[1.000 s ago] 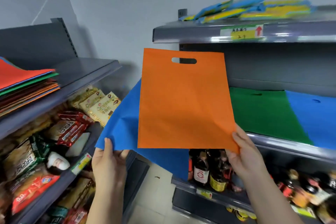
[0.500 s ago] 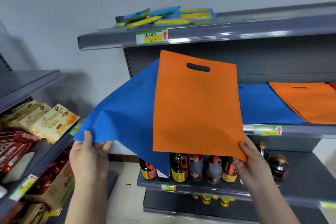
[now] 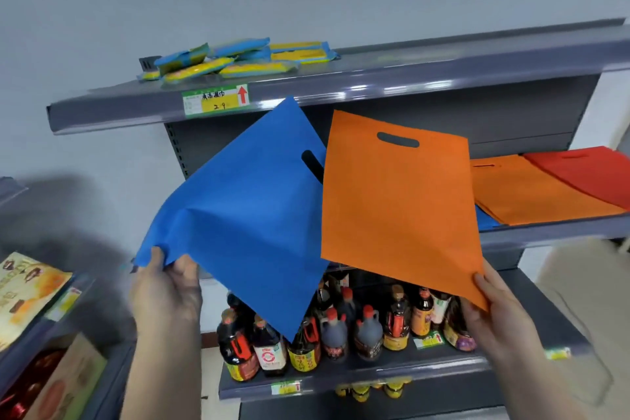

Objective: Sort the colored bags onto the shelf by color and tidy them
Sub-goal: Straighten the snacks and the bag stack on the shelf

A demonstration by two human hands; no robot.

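My left hand pinches the lower left corner of a blue bag, which hangs tilted in front of the shelf. An orange bag with a cut-out handle is held upright by its lower right corner in my right hand. The two bags overlap slightly at the middle. Behind them on the middle shelf lie an orange pile, a red pile at the far right, and a sliver of a blue pile.
Yellow-and-blue packets lie on the top shelf. Dark sauce bottles fill the shelf below the bags. A second rack with snack packs stands at the left.
The view has swung right, bringing the orange and red piles in. My hands have drawn apart, so the blue bag now shows beside the orange one rather than behind it.
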